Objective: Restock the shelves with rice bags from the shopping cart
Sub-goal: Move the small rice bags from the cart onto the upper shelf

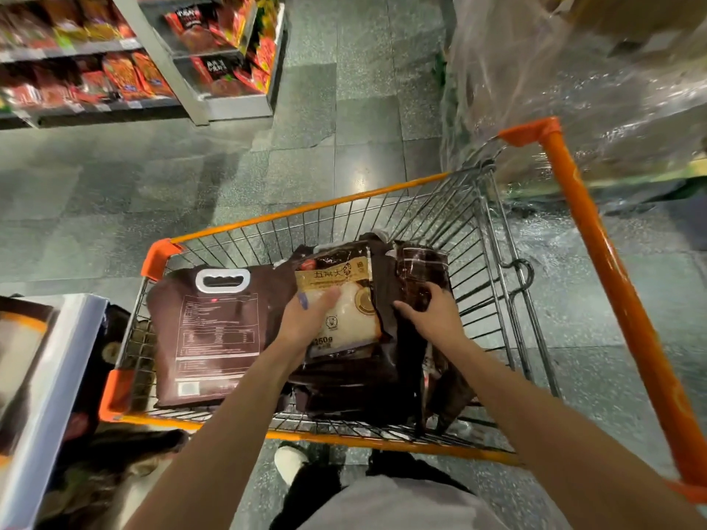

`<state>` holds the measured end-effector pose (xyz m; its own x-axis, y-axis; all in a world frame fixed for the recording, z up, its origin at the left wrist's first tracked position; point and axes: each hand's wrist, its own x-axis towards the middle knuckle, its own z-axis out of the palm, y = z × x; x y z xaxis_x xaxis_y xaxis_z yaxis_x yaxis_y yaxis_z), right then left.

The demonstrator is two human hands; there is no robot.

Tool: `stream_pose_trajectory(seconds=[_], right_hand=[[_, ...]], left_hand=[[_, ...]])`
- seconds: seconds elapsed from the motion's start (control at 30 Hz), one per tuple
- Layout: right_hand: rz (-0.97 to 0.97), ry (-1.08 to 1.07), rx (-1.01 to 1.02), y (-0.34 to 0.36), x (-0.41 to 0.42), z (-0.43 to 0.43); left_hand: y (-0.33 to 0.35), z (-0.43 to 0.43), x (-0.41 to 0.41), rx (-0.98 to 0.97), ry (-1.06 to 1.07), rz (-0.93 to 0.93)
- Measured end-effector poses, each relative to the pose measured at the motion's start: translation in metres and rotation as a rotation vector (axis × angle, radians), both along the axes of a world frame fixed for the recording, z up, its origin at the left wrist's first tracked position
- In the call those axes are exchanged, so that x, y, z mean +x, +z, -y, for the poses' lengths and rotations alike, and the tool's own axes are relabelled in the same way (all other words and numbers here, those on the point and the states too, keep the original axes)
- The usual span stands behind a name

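Reaching into the cart (pixel 306 213), I have my left hand (pixel 306 319) laid on a small rice bag (pixel 357 319) with a clear window. Its fingers (pixel 325 296) are held together and nearly straight, pressing on the plastic. My right hand (pixel 432 319) is just beside it, with the fingers (pixel 434 290) curled over the top of a dark bag (pixel 421 267) standing on edge and the thumb spread wide. A large brown bag (pixel 214 330) with a white handle lies flat at the cart's left end. Shelves (pixel 95 47) of red packets stand well apart, across the grey floor (pixel 114 185).
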<state>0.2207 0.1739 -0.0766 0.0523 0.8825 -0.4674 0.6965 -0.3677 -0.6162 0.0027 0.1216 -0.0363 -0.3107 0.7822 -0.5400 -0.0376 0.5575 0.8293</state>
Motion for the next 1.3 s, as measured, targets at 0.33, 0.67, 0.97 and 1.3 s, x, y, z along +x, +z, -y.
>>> stream_pose_trajectory(seconds=[0.33,0.67,0.97,1.3], right_hand=[[0.134,0.011,0.060,-0.009,-0.023,-0.019],[0.221,0.032,0.296,0.034,0.008,-0.037],[0.109,0.700,0.145,0.158,-0.004,-0.055],[0.347,1.156,0.000,0.155,-0.136,-0.044]], left_hand=[[-0.014,-0.003,-0.006,-0.040,0.024,0.009],[-0.020,-0.001,-0.011,-0.032,-0.001,0.080],[-0.001,0.012,-0.019,0.100,0.164,0.007],[0.029,0.045,-0.088,0.256,0.019,-0.169]])
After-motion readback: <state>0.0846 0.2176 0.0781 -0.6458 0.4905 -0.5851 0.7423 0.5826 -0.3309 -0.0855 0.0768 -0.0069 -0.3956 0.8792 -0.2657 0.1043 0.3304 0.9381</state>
